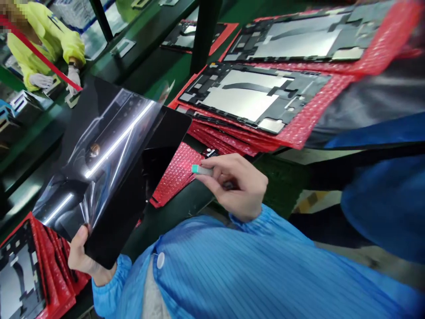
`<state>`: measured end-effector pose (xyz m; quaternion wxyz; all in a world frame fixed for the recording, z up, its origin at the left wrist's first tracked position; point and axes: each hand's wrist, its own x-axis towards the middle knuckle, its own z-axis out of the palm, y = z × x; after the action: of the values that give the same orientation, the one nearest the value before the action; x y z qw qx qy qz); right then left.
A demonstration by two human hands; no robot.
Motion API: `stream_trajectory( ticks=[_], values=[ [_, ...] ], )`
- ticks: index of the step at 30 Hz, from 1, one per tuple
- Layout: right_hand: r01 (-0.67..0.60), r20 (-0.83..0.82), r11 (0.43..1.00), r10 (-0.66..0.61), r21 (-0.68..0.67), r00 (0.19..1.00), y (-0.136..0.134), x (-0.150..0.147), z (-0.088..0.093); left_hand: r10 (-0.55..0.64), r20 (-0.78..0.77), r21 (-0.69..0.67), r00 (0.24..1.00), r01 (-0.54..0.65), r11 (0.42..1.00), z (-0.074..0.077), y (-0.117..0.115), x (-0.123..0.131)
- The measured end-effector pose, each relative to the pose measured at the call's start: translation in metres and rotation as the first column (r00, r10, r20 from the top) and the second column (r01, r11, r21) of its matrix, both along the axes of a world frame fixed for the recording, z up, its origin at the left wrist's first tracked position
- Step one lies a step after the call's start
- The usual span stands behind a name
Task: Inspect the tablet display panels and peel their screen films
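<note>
My left hand (83, 257) grips the lower corner of a black glossy panel (122, 217), which is tilted up at the left. A clear film (109, 133) lies over part of the panel and curls away from it, wrinkled near my thumb. My right hand (235, 184) is closed around a small grey stick with a green end (199, 169), held between thumb and fingertips. It stands to the right of the panel, not touching it. Red bubble wrap (175, 177) shows on the bench between panel and hand.
Stacked panels with silver backs (249, 95) lie on red bubble wrap at the upper right. Another stack (20, 274) is at the lower left. A dark post (204, 35) rises behind. Across the bench, a person in yellow (49, 35) wears white gloves.
</note>
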<state>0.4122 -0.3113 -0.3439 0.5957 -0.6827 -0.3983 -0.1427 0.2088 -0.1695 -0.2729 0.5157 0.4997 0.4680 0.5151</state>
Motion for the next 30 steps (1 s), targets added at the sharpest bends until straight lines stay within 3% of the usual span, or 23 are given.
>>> stream_trajectory(
  ticks=[2, 5, 18, 23, 28, 30],
  values=[
    [-0.043, 0.064, 0.992, 0.036, 0.122, 0.997, 0.009, -0.008, 0.029, 0.045, 0.043, 0.006, 0.998, -0.045, 0.999, 0.000, -0.002, -0.002],
    [-0.074, 0.129, 0.984, 0.054, 0.162, 0.990, 0.018, -0.011, 0.047, 0.058, 0.075, -0.009, 0.996, -0.058, 0.998, -0.001, -0.002, -0.004],
    [-0.073, 0.166, 0.993, 0.056, 0.097, 0.985, 0.025, -0.008, 0.050, 0.076, 0.091, 0.041, 0.993, -0.080, 0.996, -0.001, 0.001, 0.005],
    [-0.038, 0.144, 0.993, 0.022, 0.109, 0.989, 0.023, -0.003, 0.046, 0.018, 0.064, -0.060, 0.998, -0.014, 0.998, -0.002, 0.001, 0.001],
    [-0.228, 0.157, 0.973, 0.220, 0.036, 0.963, 0.018, 0.004, 0.043, 0.071, 0.133, -0.005, 0.989, -0.071, 0.997, -0.006, 0.004, -0.004],
    [-0.193, 0.207, 0.980, 0.181, 0.039, 0.961, 0.018, 0.005, 0.045, 0.080, 0.120, -0.038, 0.990, -0.076, 0.996, -0.005, 0.003, -0.003]
  ],
)
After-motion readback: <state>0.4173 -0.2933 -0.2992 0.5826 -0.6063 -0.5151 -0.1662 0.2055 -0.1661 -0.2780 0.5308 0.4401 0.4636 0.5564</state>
